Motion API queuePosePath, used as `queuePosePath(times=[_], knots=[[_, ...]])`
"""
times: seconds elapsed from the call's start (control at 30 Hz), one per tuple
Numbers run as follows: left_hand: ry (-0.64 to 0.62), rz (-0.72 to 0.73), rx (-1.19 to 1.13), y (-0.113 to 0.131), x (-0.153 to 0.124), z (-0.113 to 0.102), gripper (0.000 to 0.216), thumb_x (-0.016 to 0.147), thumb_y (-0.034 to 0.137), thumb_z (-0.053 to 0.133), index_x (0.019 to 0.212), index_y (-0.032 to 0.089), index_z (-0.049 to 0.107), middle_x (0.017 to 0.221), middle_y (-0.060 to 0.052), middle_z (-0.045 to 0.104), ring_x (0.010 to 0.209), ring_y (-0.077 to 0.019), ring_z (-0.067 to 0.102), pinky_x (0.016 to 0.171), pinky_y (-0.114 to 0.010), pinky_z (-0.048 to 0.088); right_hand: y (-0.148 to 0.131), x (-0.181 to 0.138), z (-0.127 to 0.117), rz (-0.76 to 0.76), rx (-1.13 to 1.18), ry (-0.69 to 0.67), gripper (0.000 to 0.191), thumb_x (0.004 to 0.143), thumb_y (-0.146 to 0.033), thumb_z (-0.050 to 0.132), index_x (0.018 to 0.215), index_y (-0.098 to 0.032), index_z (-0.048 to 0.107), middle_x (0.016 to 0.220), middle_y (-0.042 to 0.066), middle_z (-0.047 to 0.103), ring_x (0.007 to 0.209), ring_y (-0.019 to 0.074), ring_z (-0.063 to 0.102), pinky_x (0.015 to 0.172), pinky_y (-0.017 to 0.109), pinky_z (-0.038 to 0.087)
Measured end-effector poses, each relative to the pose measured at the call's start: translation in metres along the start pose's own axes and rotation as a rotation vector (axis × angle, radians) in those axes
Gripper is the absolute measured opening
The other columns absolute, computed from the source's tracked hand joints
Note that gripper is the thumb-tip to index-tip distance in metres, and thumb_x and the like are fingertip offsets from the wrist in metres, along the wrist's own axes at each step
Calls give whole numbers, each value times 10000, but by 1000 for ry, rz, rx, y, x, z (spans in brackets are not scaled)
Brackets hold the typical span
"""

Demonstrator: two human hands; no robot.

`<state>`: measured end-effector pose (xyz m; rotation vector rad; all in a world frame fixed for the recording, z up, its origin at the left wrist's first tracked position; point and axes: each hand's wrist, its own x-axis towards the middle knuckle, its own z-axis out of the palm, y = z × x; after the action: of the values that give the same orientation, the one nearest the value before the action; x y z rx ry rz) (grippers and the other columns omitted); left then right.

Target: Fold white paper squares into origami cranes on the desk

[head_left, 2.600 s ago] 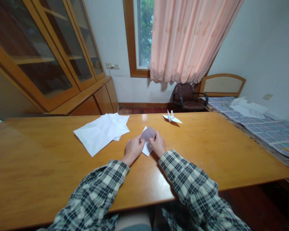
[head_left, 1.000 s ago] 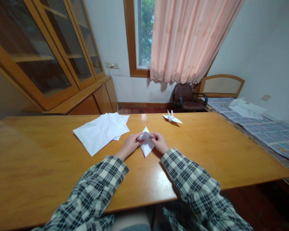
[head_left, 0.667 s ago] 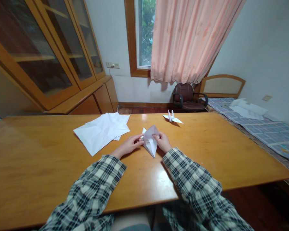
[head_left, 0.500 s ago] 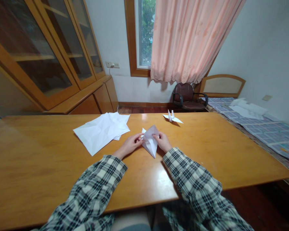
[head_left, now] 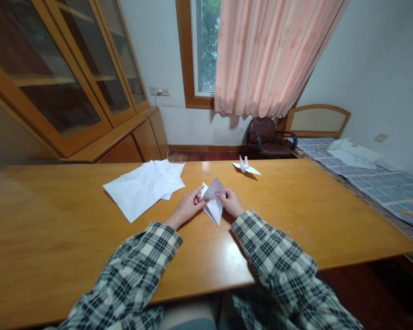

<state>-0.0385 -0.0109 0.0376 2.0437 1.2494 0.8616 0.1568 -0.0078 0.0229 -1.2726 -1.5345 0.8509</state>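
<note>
A small folded paper (head_left: 214,204) is held between two hands over the middle of the counter (head_left: 289,206). Its left edge is gripped by the left hand (head_left: 188,206), whose fingers are curled in and whose thumb is laid along the paper. Its right edge is pinched by the right hand (head_left: 230,203), with the thumb placed on the near face. Both hands are thus closed narrowly on the same piece. One flap is raised and shaded grey, with its tip pointed away from the person; the lower tip is directed toward the near edge of the counter. Whether the paper is rested on the wood or held just above it cannot be told.

Both arms are covered by checked sleeves (head_left: 275,252). To the left of the left hand, creased white sheets (head_left: 142,188) are spread in an overlapping pile. Beyond the right hand, near the far edge, a white paper crane (head_left: 245,167) is set with its wings spread.

Behind the counter, a chair (head_left: 266,137) is placed below a pink curtain (head_left: 265,59), by which part of a window (head_left: 206,50) is covered.
</note>
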Motion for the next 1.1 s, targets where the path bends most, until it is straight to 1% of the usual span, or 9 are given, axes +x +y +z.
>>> queuePosePath(times=[0.2,0.33,0.4,0.57,0.7,0.77,0.87,0.93,1.1], knots=[[5,15,64,1,0,-3,485,824,429,510,1233,170,546,743,-3,585,630,-141,513,616,-245,408,-5,-1,0,-11,11,-18,210,782,-298,517,817,-156,667,791,38,680,731,174,589,663,276,453],[2,46,82,-3,0,-4,395,825,339,500,1163,164,604,734,-14,605,628,-146,522,622,-248,406,-7,-2,1,-32,12,-19,186,778,-261,505,808,-164,661,776,26,663,722,166,579,670,272,445],[-1,48,87,-4,1,-4,377,816,297,493,1147,165,617,729,-16,610,620,-147,523,617,-247,405,-8,-2,0,-54,11,-21,181,771,-220,496,816,-167,663,805,28,659,756,167,580,710,282,447],[-18,28,105,-2,1,-5,363,798,242,487,1121,182,642,760,-28,642,633,-155,537,623,-251,403,-11,-4,-4,-115,-156,63,231,720,-133,525,870,-196,689,874,37,583,866,177,540,811,316,442],[-16,37,105,0,0,-6,364,794,216,487,1119,189,649,743,-21,639,629,-153,537,620,-250,399,-20,-8,-8,-260,-311,118,213,717,-182,624,907,-232,706,985,56,526,998,212,489,929,374,382],[-13,51,102,0,0,-6,368,796,209,485,1126,187,646,721,-15,629,620,-149,531,611,-244,395,-27,-11,-10,-345,-348,100,246,728,-209,649,967,-242,697,1032,61,536,1026,222,478,948,388,363],[-3,67,103,-2,0,-5,367,795,202,490,1128,183,644,721,-11,624,610,-140,523,599,-234,391,-35,-16,-10,-412,-366,89,284,769,-224,631,1047,-262,675,1057,59,550,1048,228,479,951,402,359],[3,72,108,-4,1,-4,357,794,194,494,1117,176,646,725,-9,627,612,-134,524,598,-227,392,-38,-18,-10,-465,-373,65,280,789,-207,613,1053,-277,675,1053,56,561,1039,224,487,937,400,370],[2,78,110,-7,2,-3,343,801,181,490,1107,172,645,730,-6,636,628,-128,536,598,-216,400,-38,-18,-8,-551,-369,65,220,800,-161,593,950,-275,709,1002,54,581,990,217,506,890,389,396]])
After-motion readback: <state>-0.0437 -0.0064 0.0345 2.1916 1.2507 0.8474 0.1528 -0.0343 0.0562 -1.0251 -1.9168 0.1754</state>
